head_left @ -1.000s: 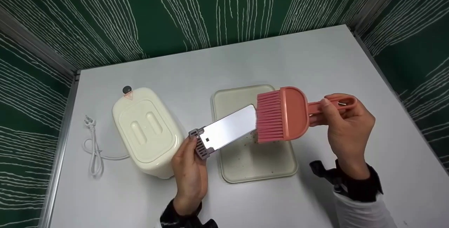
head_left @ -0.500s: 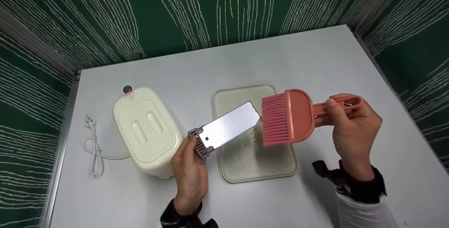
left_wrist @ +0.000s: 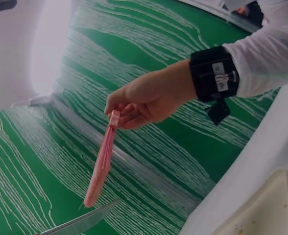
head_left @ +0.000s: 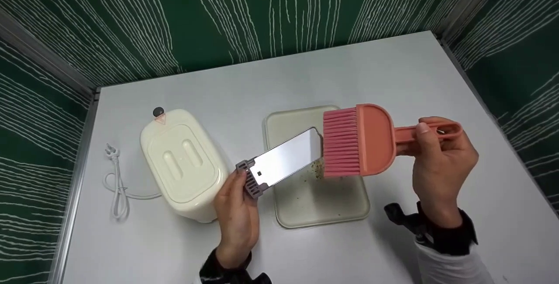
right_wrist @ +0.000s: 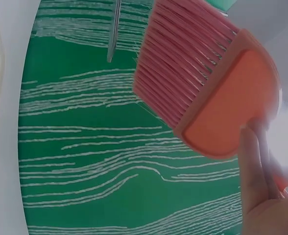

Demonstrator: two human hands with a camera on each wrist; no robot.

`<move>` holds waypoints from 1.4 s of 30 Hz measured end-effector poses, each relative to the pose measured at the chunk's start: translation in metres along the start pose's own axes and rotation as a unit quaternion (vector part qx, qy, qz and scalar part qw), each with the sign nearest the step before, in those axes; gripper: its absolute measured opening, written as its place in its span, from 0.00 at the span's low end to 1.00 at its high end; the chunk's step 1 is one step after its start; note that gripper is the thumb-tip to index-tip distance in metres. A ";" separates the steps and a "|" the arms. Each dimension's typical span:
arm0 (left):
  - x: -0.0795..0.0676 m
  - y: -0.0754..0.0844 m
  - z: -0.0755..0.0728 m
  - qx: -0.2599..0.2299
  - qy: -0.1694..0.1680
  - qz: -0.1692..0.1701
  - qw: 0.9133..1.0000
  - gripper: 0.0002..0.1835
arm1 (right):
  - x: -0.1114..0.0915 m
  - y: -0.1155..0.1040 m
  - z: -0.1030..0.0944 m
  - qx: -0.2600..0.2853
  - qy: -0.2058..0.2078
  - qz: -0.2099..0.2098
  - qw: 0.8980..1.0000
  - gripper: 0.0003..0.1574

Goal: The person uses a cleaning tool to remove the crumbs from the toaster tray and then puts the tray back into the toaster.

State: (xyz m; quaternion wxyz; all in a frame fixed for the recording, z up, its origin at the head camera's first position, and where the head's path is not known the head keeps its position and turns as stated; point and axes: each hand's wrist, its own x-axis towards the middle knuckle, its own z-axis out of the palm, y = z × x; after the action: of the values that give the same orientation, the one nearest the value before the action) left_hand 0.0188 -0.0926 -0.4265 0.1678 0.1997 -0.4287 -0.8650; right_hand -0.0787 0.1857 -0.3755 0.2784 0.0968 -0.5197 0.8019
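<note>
My left hand (head_left: 238, 214) pinches the grey slotted end of a toaster's crumb tray (head_left: 288, 157), a shiny flat metal plate that slants up to the right. In my right hand (head_left: 443, 168) is the handle of an orange brush (head_left: 376, 140) with pink bristles. The bristle ends lie right by the plate's far end in the head view; whether they touch cannot be told. A gap shows between the bristles and the plate's edge in the right wrist view. Below both is a cream tray (head_left: 301, 214) with brown crumbs (head_left: 317, 169) on it.
Left of the cream tray stands a cream toaster (head_left: 183, 161) with its lid on, close to my left hand. Its white cord and plug (head_left: 115, 166) lie on the table (head_left: 236, 100). Green walls with white lines surround the table's back and sides.
The brush moves slightly right and down, then back up, ending a little farther right than at first. More crumbs show on the cream tray. My left hand and the crumb tray barely shift.
</note>
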 end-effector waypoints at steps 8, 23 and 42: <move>-0.002 -0.004 0.001 0.012 -0.028 -0.016 0.999 0.17 | -0.017 0.004 0.010 -0.002 -0.088 0.045 0.995 0.07; -0.007 -0.006 0.003 0.025 -0.067 -0.053 0.996 0.19 | -0.046 0.009 0.026 0.030 -0.208 0.158 0.965 0.10; -0.008 -0.004 0.004 0.032 -0.051 -0.065 0.996 0.20 | -0.042 0.012 0.021 -0.037 -0.251 0.094 0.963 0.11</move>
State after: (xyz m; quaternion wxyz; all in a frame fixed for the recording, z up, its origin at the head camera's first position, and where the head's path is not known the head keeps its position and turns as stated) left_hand 0.0228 -0.0838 -0.4259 0.0826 0.1885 -0.4502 -0.8689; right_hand -0.0530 0.1489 -0.3944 0.0660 0.2349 -0.6091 0.7546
